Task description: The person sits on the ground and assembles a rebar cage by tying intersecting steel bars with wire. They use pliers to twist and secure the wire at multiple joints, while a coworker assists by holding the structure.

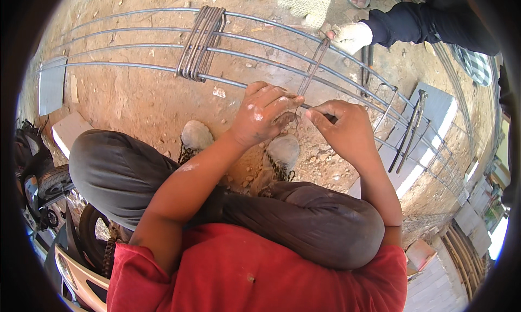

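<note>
Four long steel bars run across in front of me, with one upright stirrup around them near my hands. My left hand is closed at the nearest bar, beside the stirrup's near corner. A thin tie wire hangs at its fingertips. Just to the right, my right hand is bent around the same bar, its thumb pointing at the left fingertips. What lies under its fingers is partly hidden. Across the bars, a co-worker's gloved hand touches the stirrup's far corner. Farther left sits a bunch of stirrups.
Pincers lie on a grey block under the bars at right. Another grey block stands under the left ends. A second co-worker's glove shows at the top. Motorcycle parts are at lower left. My shoes rest on dirt.
</note>
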{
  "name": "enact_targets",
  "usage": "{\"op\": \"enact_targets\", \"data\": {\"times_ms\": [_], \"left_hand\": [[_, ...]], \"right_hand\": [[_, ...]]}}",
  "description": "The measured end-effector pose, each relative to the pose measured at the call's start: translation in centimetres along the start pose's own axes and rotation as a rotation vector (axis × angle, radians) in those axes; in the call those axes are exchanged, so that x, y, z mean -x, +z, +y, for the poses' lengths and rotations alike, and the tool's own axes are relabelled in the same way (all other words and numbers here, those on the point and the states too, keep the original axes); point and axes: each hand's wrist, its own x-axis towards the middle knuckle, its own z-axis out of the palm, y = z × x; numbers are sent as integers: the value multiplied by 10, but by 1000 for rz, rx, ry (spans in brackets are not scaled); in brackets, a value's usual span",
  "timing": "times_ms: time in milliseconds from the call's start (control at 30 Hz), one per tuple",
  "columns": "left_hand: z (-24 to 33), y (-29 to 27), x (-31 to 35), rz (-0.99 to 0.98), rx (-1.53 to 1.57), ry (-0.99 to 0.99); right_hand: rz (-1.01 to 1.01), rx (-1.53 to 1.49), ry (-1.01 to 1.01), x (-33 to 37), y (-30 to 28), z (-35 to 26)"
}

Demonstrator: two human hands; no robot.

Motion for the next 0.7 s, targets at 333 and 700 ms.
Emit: {"op": "enact_targets", "data": {"times_ms": [333, 700], "left_hand": [[1, -7, -2, -1, -10, 48], [9, -14, -6, 36, 76, -17]], "right_hand": [[420, -304, -325, -7, 56, 19], [557, -350, -373, -5, 75, 24]]}}
